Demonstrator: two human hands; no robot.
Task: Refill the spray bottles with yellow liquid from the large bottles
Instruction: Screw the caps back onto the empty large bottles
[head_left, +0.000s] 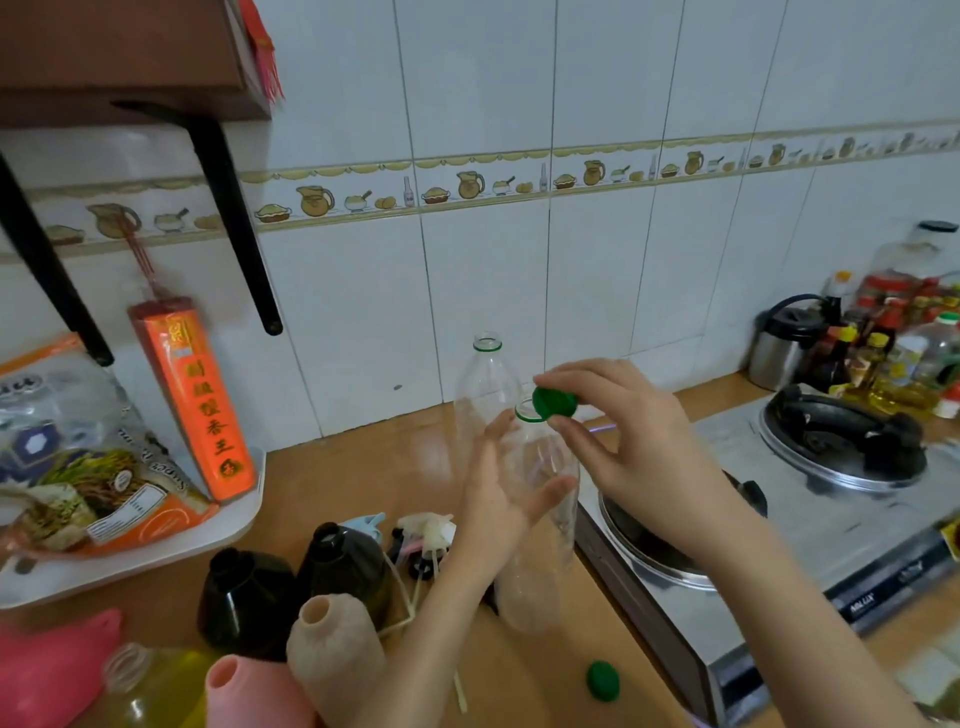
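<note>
Now the right hand (618, 431) pinches a green cap (555, 402) just over the mouth of an empty clear bottle (540, 519), which the left hand (504, 493) steadies with straight, spread fingers. Another empty bottle (485, 384) stands uncapped behind. Spray bottles (291, 597) wait open-necked on the surface (597, 649), their trigger heads (421, 535) lying loose; a large bottle of yellow liquid (150, 686) looks nearly full, so plenty remains.
</note>
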